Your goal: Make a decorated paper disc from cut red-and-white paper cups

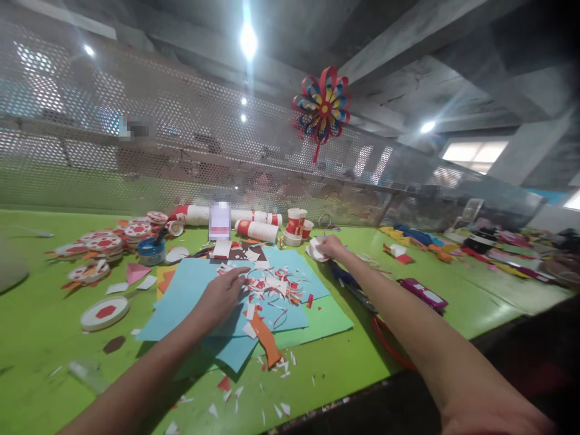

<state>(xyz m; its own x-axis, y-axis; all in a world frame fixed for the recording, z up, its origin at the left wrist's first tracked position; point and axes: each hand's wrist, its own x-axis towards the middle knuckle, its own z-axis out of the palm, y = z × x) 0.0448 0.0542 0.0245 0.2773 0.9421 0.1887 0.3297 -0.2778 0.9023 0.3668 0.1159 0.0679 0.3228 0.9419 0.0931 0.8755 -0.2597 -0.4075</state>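
My left hand (223, 297) hovers over or rests on the light blue paper (181, 302), palm down with its fingers stretched out. Its fingertips are beside a heap of red, white and orange paper scraps (274, 284). Farther off, my right hand (331, 246) has its fingers closed at a small stack of white paper pieces (316, 250) on the green table. The fingertips are small in view, but they seem to pinch a white piece. An orange paper strip (266, 339) lies across the front edge of the blue sheets.
Red-and-white paper cups (296, 223) stand and lie along the back. Round white pieces with red patterns (106, 241) are piled left, near a blue jar (151, 250). A phone-like upright object (220, 222) stands behind the paper. A purple case (423, 293) lies right; a paper flower (325, 109) hangs above.
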